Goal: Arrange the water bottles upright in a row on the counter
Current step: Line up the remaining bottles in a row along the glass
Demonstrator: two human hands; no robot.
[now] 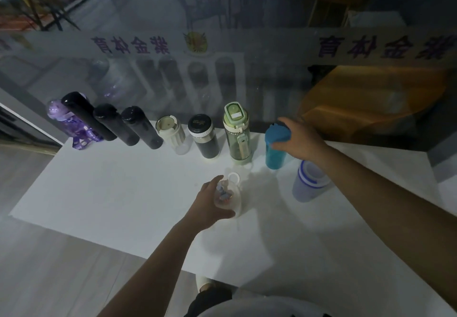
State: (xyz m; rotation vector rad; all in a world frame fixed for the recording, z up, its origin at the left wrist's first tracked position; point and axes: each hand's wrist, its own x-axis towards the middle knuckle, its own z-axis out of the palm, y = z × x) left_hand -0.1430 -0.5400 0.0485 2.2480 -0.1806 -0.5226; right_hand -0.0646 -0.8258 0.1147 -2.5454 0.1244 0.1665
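Several bottles stand upright in a row along the back of the white counter (111,193): a purple bottle (74,128), three black ones (86,116), a cream bottle (170,133), a dark bottle with a white band (204,136) and a green bottle (237,133). My right hand (296,136) grips the lid of a teal bottle (274,153) standing at the row's right end. My left hand (210,203) holds a small clear bottle (230,198) with a white loop cap, mid-counter. A pale blue-banded tumbler (309,183) stands under my right forearm.
A glass wall (247,74) with printed lettering rises right behind the row. The counter's left edge drops to a grey floor (37,267). An orange-brown object (371,99) lies behind the glass at the right.
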